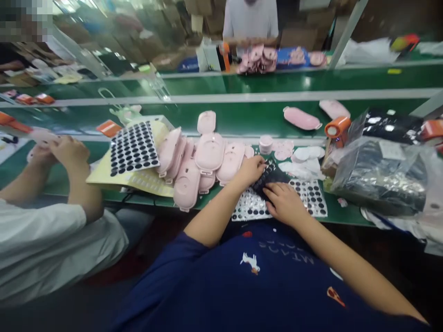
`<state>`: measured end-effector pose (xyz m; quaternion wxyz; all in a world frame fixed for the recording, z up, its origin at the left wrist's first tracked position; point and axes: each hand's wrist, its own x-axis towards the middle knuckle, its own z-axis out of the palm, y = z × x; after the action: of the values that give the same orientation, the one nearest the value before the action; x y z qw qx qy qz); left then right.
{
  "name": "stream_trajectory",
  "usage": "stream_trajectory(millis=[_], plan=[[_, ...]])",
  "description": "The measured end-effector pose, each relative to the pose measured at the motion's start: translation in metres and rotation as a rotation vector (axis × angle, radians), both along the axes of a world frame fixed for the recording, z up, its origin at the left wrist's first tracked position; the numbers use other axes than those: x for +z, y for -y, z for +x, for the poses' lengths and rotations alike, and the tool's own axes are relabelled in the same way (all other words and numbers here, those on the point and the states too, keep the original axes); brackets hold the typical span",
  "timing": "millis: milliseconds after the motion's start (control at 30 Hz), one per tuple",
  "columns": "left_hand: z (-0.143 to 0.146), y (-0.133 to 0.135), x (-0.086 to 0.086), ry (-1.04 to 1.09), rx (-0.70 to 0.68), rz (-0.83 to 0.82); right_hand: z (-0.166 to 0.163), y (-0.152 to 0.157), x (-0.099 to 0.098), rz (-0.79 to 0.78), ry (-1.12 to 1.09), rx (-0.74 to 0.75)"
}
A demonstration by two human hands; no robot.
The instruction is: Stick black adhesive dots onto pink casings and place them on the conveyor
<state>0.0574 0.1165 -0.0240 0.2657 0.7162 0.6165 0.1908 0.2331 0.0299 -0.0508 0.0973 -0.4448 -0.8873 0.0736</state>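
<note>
Pinching blk. dotted sheet (280, 172) w/ L hand (251, 170) grip, R hand (286, 202) atop it (grip: can't tell), over wht. dot-sticker sheet (315, 196) on grn. surface (353, 216).

Factory floor, small-goods assembly line by the look of it. Long green counter (245, 121), more green work surface behind. Co-workers seated at it: one person opposite (251, 23), another at left in a pale shirt (58, 258). Heaped matching pink plastic cases (209, 152), sheets of black dots (313, 198), bulky clear plastic bag (384, 170). Stacked cardboard boxes (299, 44) in back.
</note>
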Motion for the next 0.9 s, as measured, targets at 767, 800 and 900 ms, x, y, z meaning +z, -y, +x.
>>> stream_trajectory(millis=[767,800,900], plan=[[-0.005,0.012,-0.004,0.129,0.008,-0.034,-0.001,0.012,-0.021,-0.248,-0.123,0.048],[-0.009,0.01,-0.005,0.146,0.027,-0.049,0.002,0.011,-0.022,-0.24,-0.152,0.028],[-0.011,0.01,-0.009,0.179,0.054,-0.074,0.004,0.007,-0.017,-0.228,-0.107,-0.005]])
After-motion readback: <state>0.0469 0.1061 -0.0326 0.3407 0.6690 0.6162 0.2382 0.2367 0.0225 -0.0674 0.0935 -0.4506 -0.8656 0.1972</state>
